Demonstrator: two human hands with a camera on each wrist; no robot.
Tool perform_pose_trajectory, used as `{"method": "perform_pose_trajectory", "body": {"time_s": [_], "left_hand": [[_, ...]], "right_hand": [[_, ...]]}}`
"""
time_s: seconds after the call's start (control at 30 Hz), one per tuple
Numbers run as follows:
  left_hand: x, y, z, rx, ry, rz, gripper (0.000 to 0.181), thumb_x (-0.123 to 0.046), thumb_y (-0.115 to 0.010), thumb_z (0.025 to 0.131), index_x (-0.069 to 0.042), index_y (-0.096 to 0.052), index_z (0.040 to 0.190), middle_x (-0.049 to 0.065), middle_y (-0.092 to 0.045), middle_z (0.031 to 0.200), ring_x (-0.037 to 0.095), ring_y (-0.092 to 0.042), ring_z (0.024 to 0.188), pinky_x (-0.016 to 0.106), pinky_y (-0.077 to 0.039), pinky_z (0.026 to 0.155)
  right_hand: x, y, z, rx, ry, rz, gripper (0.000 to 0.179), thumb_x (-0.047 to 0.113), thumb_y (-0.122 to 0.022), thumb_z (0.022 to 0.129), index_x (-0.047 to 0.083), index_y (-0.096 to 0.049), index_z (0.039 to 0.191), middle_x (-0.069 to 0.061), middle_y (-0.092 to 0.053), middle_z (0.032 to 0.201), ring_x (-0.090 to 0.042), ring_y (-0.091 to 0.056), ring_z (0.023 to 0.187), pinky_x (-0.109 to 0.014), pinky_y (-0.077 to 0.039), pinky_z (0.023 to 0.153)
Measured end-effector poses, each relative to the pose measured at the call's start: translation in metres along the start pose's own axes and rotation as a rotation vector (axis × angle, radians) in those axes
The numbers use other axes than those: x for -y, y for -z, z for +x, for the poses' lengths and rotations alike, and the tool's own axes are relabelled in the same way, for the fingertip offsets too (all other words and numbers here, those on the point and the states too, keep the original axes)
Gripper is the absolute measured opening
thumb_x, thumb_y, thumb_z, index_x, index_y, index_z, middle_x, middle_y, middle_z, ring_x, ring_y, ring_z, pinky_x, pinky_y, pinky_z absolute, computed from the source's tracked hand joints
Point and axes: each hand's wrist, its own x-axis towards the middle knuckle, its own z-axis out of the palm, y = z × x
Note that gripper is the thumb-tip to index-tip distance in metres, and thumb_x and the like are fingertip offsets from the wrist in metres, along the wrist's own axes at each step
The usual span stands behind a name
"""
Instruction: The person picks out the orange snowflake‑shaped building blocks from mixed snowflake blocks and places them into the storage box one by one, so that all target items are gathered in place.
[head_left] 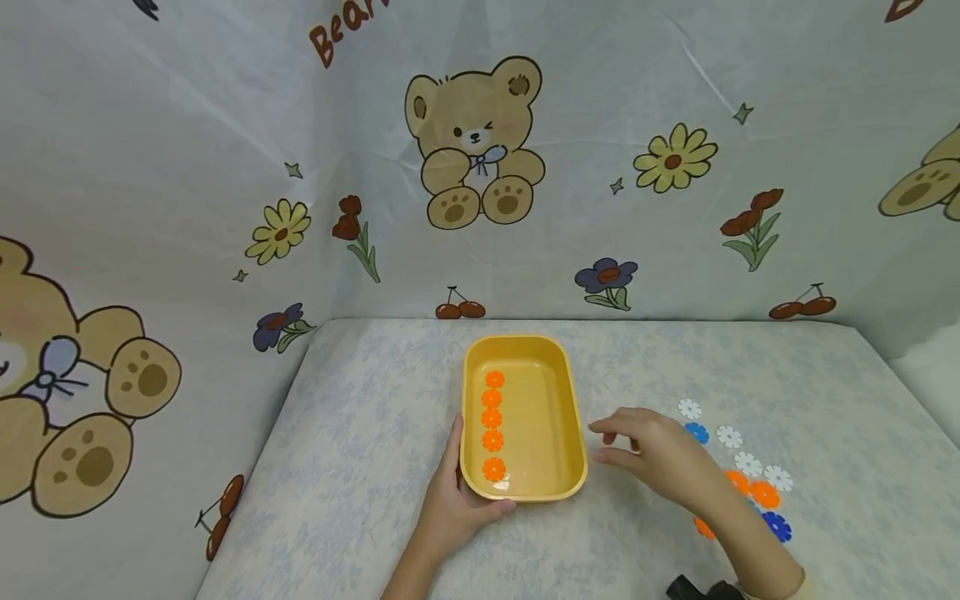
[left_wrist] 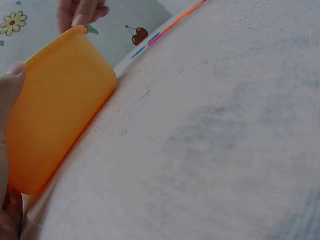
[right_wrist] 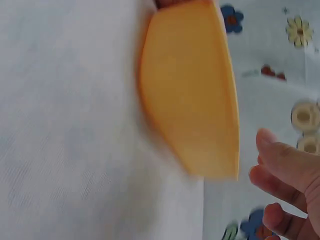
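A yellow rectangular tray [head_left: 540,417] stands on the table, with several orange flower-shaped discs [head_left: 492,418] in a column along the left of its floor. My left hand [head_left: 455,504] grips the tray's lower left corner, thumb along the near side and fingers along the left wall. Just right of the tray, my right hand [head_left: 660,450] hovers with thumb and fingers apart and loosely bent. Nothing shows between them in the right wrist view, where the hand [right_wrist: 292,185] is beside the tray's outer wall [right_wrist: 190,90]. The left wrist view shows the tray's outer wall [left_wrist: 65,110] and the left thumb [left_wrist: 12,85].
Right of the tray, loose flower discs in white [head_left: 729,437], blue [head_left: 777,526] and orange [head_left: 765,494] lie scattered on the pale mottled table [head_left: 360,433], some hidden under the right forearm. A cloth printed with bears [head_left: 476,142] hangs behind.
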Motion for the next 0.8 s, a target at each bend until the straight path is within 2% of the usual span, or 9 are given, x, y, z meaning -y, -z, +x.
{"method": "perform_pose_trajectory", "body": {"time_s": [0.2, 0.3, 0.4, 0.57, 0.8], "left_hand": [[-0.002, 0.000, -0.001, -0.002, 0.009, -0.009, 0.126, -0.024, -0.090, 0.072, -0.027, -0.001, 0.161, -0.008, -0.013, 0.166, 0.014, -0.020, 0.152, 0.007, -0.020, 0.111], [-0.003, 0.000, -0.001, 0.002, 0.020, -0.033, 0.125, -0.023, -0.090, 0.072, -0.028, -0.002, 0.161, -0.008, -0.014, 0.166, 0.013, -0.021, 0.152, 0.006, -0.021, 0.111], [-0.003, 0.000, -0.001, 0.005, 0.021, -0.046, 0.125, -0.021, -0.090, 0.073, -0.028, -0.002, 0.161, -0.006, -0.014, 0.166, 0.015, -0.021, 0.151, 0.006, -0.022, 0.110], [-0.003, 0.000, -0.001, 0.008, 0.021, -0.055, 0.125, -0.021, -0.090, 0.073, -0.028, -0.001, 0.161, -0.007, -0.014, 0.166, 0.014, -0.021, 0.151, 0.006, -0.022, 0.110], [-0.002, -0.001, 0.000, 0.011, 0.020, -0.054, 0.126, -0.021, -0.090, 0.072, -0.028, -0.001, 0.161, -0.008, -0.014, 0.166, 0.013, -0.023, 0.151, 0.006, -0.022, 0.111]], "right_hand": [[-0.063, 0.013, -0.047, 0.039, -0.188, -0.043, 0.039, 0.021, -0.079, 0.084, 0.016, -0.070, 0.122, 0.006, -0.064, 0.098, -0.007, -0.046, 0.070, -0.019, -0.043, 0.053], [-0.090, 0.015, -0.065, 0.095, -0.276, -0.084, 0.044, 0.023, -0.079, 0.083, 0.013, -0.068, 0.125, 0.002, -0.064, 0.101, -0.010, -0.049, 0.074, -0.020, -0.046, 0.057], [-0.110, 0.014, -0.075, 0.157, -0.335, -0.104, 0.050, 0.030, -0.081, 0.080, 0.011, -0.068, 0.125, 0.000, -0.065, 0.101, -0.013, -0.054, 0.081, -0.028, -0.055, 0.068], [-0.125, 0.008, -0.082, 0.211, -0.368, -0.083, 0.049, 0.032, -0.084, 0.076, 0.012, -0.071, 0.119, -0.001, -0.064, 0.102, -0.015, -0.057, 0.088, -0.038, -0.059, 0.076], [-0.126, 0.003, -0.085, 0.152, -0.370, -0.080, 0.041, 0.031, -0.084, 0.076, 0.014, -0.074, 0.111, 0.000, -0.064, 0.099, -0.014, -0.058, 0.087, -0.036, -0.060, 0.075]]}}
